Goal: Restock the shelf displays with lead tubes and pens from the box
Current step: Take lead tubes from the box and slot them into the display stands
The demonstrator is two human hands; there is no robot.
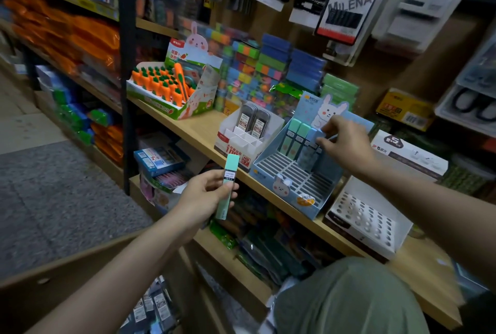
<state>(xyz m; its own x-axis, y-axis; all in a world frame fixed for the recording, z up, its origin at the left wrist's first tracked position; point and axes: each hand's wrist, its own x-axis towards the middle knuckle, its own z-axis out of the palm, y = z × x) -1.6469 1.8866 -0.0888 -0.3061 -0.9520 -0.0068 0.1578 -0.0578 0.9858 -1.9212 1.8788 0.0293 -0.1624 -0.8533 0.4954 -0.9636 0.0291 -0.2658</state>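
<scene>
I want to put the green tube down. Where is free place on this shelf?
Bare wood lies between the carrot display and the white lead box. The blue bunny display's front slots are empty. Its back row is crowded: the right hand works there. The left hand holds the green tube.

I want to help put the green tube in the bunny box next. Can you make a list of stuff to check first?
1. Green tube held firmly in left hand: ok.
2. Empty slots in bunny box: ok, front rows are free.
3. Right hand out of the way: not ok, it pinches a blue tube in the back row.
4. Green tubes in box standing upright: ok.
5. Tube's label matches: cannot tell.
</scene>
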